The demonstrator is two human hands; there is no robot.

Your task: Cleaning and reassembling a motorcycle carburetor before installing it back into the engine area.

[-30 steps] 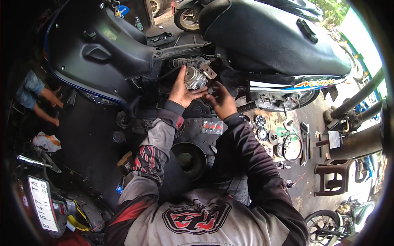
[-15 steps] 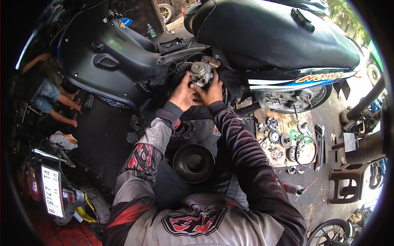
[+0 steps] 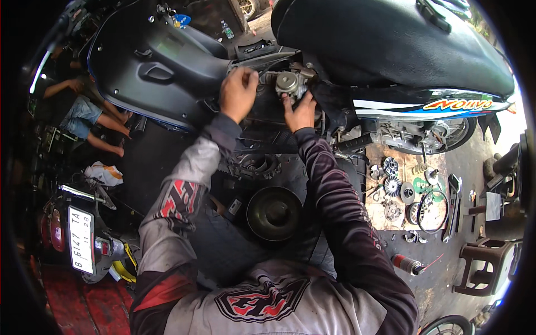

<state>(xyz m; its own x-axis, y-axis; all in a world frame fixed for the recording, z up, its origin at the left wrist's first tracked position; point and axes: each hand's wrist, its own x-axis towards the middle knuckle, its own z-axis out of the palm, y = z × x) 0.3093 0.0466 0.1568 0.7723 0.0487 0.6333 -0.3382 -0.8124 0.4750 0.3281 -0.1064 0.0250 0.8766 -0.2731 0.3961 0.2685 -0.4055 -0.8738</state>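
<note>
A metal carburetor point(image 3: 287, 84) sits in the gap of the scooter point(image 3: 184, 84), between the black front body and the long seat. My right hand point(image 3: 302, 113) grips its near side, thumb on the left and fingers at the right. To the left of it, my left hand point(image 3: 239, 94) is raised over the scooter's frame, apart from the carburetor. Its fingers are curled and slightly blurred; whatever they may hold is hidden.
A round metal bowl point(image 3: 274, 214) stands on the floor before me. Gears and pulley parts lie on cardboard point(image 3: 385, 215) at right, near a spray can point(image 3: 407, 264) and a brown plastic stool point(image 3: 483, 265). Another person's bare legs point(image 3: 106, 125) show at left.
My left hand has let go of the carburetor and moved left, its fingers curling. My right hand stays on the carburetor. The whole view has shifted a little.
</note>
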